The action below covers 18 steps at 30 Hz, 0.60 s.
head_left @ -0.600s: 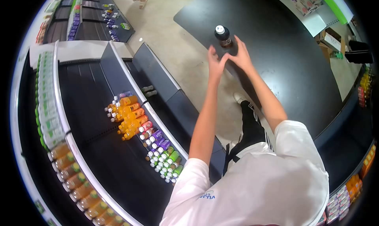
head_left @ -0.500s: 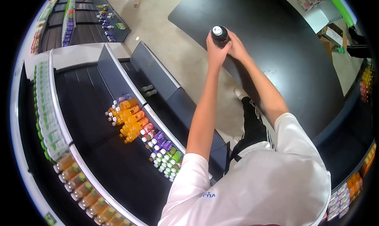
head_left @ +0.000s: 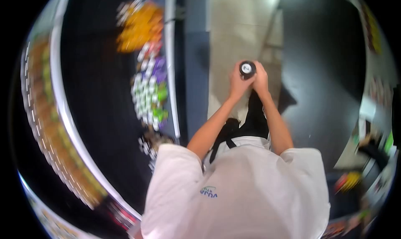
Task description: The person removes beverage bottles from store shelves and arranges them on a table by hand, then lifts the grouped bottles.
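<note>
A dark bottle with a white-topped cap (head_left: 247, 68) is held upright between both hands, in front of the body and over the floor. My left hand (head_left: 239, 81) wraps round its left side, and my right hand (head_left: 260, 77) closes on its right side. The hands nearly meet on the near side of the bottle. Its label and lower part are hidden by the hands and the steep view from above.
Left of me, a dark shelf (head_left: 100, 92) bears orange bottles (head_left: 142, 26) and green-labelled bottles (head_left: 146, 97). Amber bottles (head_left: 54, 126) line the far-left shelf. A dark table (head_left: 319, 72) stands to my right, beside the tiled floor (head_left: 229, 34). Motion blurs the surroundings.
Both hands have closed round the bottle and taken it off the dark table, bringing it nearer the body. The view has turned left, with the shelf of orange bottles now beside me.
</note>
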### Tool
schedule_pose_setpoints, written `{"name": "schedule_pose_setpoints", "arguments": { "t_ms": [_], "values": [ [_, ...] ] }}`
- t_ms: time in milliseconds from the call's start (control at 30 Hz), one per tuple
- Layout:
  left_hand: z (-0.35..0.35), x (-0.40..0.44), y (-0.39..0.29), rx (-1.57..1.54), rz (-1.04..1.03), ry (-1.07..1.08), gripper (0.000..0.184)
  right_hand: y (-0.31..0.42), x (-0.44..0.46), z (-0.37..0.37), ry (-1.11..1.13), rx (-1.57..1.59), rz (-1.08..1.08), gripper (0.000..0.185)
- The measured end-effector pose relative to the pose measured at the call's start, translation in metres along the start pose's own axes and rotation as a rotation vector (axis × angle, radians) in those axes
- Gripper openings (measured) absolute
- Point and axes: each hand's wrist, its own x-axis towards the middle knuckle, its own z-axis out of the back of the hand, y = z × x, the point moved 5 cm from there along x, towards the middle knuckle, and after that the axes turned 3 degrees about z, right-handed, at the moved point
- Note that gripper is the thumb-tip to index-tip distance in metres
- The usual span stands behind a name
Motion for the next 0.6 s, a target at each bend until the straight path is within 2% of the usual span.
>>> {"name": "schedule_pose_setpoints", "arguments": {
  "t_ms": [33,100,167,233,300,367,433,467,533,600],
  "values": [
    [0.027,-0.022,0.019,0.013,0.103,-0.111,0.062,0.001,-0.02,-0.032,0.112,0.009,-0.024,0.038],
    [0.084,-0.069,0.06,0.087,0.102,-0.308,0.062,0.016,-0.07,-0.095,0.337,-0.009,-0.084,0.043],
    [0.136,-0.131,0.082,0.097,0.056,-0.547,0.061,0.044,-0.125,-0.145,0.544,0.125,-0.156,0.04],
    [0.184,-0.195,0.101,0.148,0.134,-0.699,0.062,0.075,-0.177,-0.189,0.665,0.196,-0.106,0.046],
    [0.203,-0.257,0.134,-0.072,0.174,-0.936,0.064,0.082,-0.227,-0.218,0.906,0.077,0.167,0.051],
    [0.228,-0.319,0.147,0.012,0.225,-1.05,0.064,0.106,-0.277,-0.24,1.082,0.046,0.194,0.056],
    [0.255,-0.357,0.157,0.031,0.264,-1.075,0.062,0.111,-0.318,-0.272,1.231,-0.046,0.195,0.06],
    [0.27,-0.37,0.162,0.026,0.269,-1.049,0.062,0.115,-0.336,-0.287,1.217,-0.058,0.175,0.06],
    [0.306,-0.401,0.17,0.149,0.292,-1.113,0.06,0.126,-0.38,-0.326,1.341,-0.053,0.216,0.061],
    [0.346,-0.421,0.168,0.179,0.225,-1.133,0.063,0.15,-0.406,-0.355,1.171,0.069,0.294,0.061]
  ]
}}
